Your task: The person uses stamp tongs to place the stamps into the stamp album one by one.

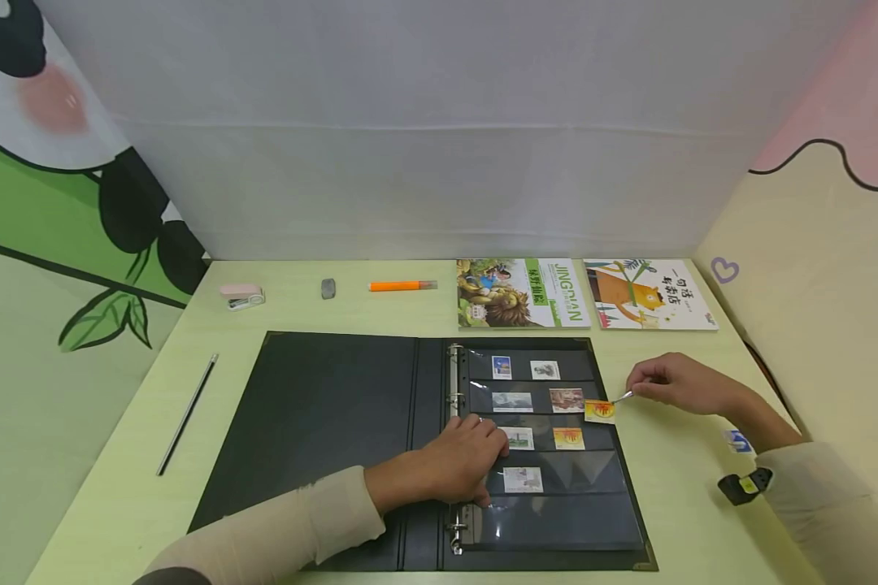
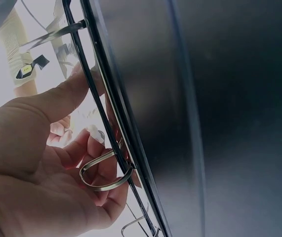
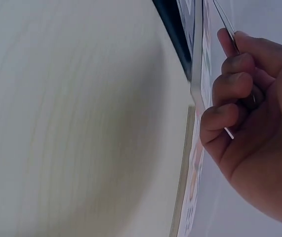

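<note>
A black ring-binder stamp album (image 1: 322, 414) lies spread on the table, its clear-pocket page (image 1: 563, 524) on the right holding several small stamps. My left hand (image 1: 457, 459) rests on the page's inner edge beside the metal rings (image 2: 106, 175), fingers lying loosely over the first pockets. Just right of the album, my right hand (image 1: 684, 383) grips metal tweezers (image 3: 224, 17) between thumb and fingers. Their tips pinch a yellow-and-red stamp (image 1: 599, 412), which overlaps the page's right edge in the head view. A similar yellow stamp (image 1: 568, 439) sits in the third row.
Behind the album lie a pink stapler (image 1: 241, 296), a grey eraser (image 1: 328, 288), an orange marker (image 1: 402, 286) and two picture books (image 1: 523, 292) (image 1: 651, 294). A dark pencil-like stick (image 1: 188, 414) lies at left. Near my right forearm is a small blue-and-white piece (image 1: 737, 441).
</note>
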The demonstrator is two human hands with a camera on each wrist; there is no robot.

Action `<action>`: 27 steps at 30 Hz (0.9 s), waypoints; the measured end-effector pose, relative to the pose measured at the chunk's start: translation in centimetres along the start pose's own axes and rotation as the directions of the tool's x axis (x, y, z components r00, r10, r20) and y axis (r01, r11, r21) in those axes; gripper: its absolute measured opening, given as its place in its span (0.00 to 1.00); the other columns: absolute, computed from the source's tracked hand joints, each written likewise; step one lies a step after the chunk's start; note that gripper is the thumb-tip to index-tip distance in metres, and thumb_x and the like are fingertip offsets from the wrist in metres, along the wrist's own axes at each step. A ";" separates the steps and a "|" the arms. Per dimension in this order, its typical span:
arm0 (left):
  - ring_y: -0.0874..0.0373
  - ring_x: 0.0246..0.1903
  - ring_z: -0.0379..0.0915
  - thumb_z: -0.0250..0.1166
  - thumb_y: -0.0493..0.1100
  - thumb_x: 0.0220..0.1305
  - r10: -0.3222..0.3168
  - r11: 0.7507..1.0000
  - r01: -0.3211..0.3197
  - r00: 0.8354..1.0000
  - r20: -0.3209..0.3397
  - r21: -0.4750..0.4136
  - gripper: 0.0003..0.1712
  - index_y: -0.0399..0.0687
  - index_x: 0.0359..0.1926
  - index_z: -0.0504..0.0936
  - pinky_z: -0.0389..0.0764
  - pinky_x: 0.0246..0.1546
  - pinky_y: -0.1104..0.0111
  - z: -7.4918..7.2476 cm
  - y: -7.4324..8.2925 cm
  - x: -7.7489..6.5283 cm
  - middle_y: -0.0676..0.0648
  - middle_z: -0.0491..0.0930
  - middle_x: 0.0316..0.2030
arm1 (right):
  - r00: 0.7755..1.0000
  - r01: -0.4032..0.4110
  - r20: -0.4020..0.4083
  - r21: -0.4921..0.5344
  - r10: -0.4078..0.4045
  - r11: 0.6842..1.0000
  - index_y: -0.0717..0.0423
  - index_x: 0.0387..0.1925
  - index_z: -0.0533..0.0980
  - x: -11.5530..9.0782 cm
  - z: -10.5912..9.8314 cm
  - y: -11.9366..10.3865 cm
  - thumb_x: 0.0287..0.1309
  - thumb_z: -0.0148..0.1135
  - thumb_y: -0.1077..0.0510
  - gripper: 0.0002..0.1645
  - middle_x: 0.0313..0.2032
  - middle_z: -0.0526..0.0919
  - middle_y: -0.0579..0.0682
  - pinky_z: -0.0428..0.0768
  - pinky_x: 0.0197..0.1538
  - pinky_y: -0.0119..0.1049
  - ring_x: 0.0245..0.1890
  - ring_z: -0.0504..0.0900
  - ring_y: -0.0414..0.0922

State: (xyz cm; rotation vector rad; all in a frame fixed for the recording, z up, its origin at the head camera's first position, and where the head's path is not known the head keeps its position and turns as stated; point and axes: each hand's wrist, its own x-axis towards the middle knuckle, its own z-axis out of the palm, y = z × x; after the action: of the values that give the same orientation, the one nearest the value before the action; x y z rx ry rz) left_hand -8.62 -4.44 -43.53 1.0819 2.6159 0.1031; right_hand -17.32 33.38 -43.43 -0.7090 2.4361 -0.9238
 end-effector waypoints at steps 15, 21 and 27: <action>0.60 0.45 0.65 0.76 0.61 0.43 -0.004 1.000 0.004 1.000 0.005 -0.015 0.35 0.59 0.49 0.71 0.67 0.45 0.65 0.0 0.0 0.1 0.56 0.73 0.47 | 0.972 0.151 0.192 -0.085 -0.133 0.985 0.42 0.33 0.80 3.8 3.8 -3.3 0.66 0.57 0.52 0.07 0.27 0.78 0.34 0.71 0.31 0.26 0.25 0.70 0.30; 0.61 0.46 0.65 0.76 0.61 0.43 -0.015 1.000 0.015 1.000 0.010 -0.009 0.35 0.59 0.49 0.70 0.67 0.46 0.65 -0.2 0.0 0.1 0.56 0.73 0.47 | 0.943 0.215 0.277 -0.089 -0.183 0.973 0.41 0.32 0.80 3.8 4.2 -4.2 0.65 0.57 0.52 0.07 0.27 0.77 0.33 0.71 0.32 0.26 0.26 0.71 0.29; 0.60 0.47 0.66 0.76 0.61 0.42 -0.012 1.000 0.012 1.000 0.010 -0.012 0.35 0.59 0.50 0.71 0.67 0.47 0.65 -0.2 0.0 0.1 0.56 0.73 0.48 | 0.919 0.225 0.356 -0.123 -0.168 0.967 0.41 0.31 0.80 3.6 4.0 -4.9 0.64 0.58 0.52 0.06 0.27 0.76 0.33 0.71 0.35 0.25 0.29 0.71 0.29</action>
State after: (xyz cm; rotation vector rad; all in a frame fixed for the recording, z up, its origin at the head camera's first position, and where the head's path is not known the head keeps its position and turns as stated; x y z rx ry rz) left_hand -8.71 -4.34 -43.39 1.0602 2.6094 0.1103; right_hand -16.37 26.15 -43.55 -1.0935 2.1704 -0.6126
